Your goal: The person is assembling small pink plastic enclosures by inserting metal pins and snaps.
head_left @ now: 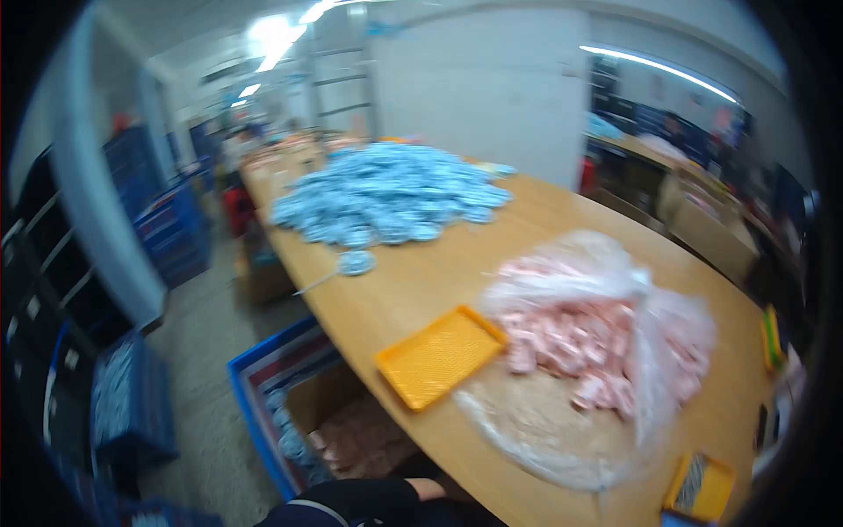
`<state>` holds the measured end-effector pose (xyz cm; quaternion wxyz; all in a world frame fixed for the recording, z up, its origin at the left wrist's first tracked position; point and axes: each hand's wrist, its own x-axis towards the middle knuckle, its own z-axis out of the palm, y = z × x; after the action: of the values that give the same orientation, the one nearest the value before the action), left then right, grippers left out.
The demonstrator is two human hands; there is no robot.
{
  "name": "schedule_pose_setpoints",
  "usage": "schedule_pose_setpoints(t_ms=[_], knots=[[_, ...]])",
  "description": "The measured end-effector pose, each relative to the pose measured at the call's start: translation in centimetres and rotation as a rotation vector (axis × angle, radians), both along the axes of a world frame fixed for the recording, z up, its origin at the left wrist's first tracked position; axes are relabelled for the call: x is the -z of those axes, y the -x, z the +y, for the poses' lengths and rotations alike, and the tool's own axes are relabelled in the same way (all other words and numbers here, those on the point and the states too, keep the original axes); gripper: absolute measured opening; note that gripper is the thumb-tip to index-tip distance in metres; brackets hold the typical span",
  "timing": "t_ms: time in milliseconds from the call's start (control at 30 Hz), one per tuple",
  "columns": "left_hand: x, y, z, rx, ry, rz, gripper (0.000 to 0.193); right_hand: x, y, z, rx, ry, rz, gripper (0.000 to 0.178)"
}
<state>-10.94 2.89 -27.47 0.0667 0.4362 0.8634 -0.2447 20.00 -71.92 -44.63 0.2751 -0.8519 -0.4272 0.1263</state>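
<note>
— Where dark clothing (356,502) enters at the lower edge, with a patch of bare skin (426,488) at its right end, what is the state of the left hand and the right hand?

— Both lie outside the view; whether they are open, closed or gripping anything cannot be told.

— And the pink fabric pieces (566,329)?

— They lie heaped in a clear plastic bag (652,369) on the wooden tabletop (421,281), right of centre, the film spreading flat toward the near side. A rectangular yellow tray (441,356) lies just left of the bag, near the table's left edge. A smaller yellow tray (719,492), holding small grey pieces (692,479), occupies the lower right.

— What does the farther tabletop bear?

— A broad mound of pale-blue disc-shaped pieces (395,193), with a single blue disc (356,263) at its near side. Below the table's left edge, a blue crate (272,341) contains a brown cardboard box (318,397) with pale-pink contents (369,439); blur hides their finer detail
</note>
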Motion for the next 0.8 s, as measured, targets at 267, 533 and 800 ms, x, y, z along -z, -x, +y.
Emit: schedule_pose_setpoints(t_ms=[267, 533, 800], knots=[[2.5, -19.7, -10.5, 1.170, 0.103, -0.191, 0.047, 6.7, 55.4, 9.7, 0.730, -0.031, 0.031, 0.036], [-1.9, -31.5, -20.6, 1.843, 0.201, -0.469, 0.045, -9.3, 21.1, 41.1, 0.915, -0.186, -0.130, 0.035], [-7.4, -27.1, -17.1, 1.783, 0.259, -0.679, 0.044, -25.3, 7.2, 38.7, 0.465, -0.277, -0.187, 0.035]])
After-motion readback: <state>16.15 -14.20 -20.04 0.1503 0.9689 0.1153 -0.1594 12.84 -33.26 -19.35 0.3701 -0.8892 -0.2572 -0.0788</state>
